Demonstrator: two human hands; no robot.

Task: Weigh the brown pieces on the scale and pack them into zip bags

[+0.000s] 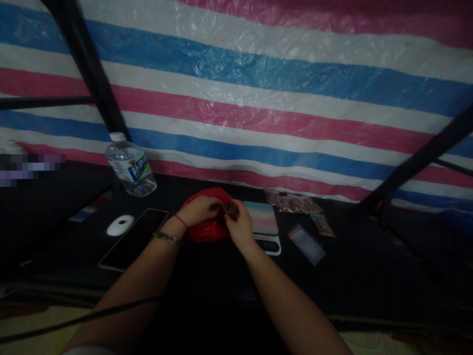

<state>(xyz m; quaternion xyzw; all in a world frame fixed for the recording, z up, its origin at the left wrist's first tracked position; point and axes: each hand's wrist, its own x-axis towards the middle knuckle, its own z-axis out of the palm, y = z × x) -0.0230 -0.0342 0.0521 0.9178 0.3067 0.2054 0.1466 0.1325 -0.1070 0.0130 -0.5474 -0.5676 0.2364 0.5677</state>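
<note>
Over a red plastic bag point(212, 232) on the black tabletop, both of my hands are close together. My left hand point(201, 209), with a red string and a bead bracelet at its wrist, has its fingers bent inward over the bag's opening; what they pinch is dark and hard to make out. Between the thumb and fingers of my right hand point(240, 224) is a small, shiny, clear plastic bag point(230, 209) with something dark in it. Right of the hands lies an empty zip bag point(306, 244). Several filled zip bags point(295, 202) rest behind it.
A large clear bottle point(131, 167) stands at the back left. Near it lie a white oval object point(120, 225) and a phone point(135, 239). A pastel flat case point(263, 218) lies on a white phone point(272, 245). Black metal bars point(88, 64) and a striped plastic sheet point(258, 113) rise behind.
</note>
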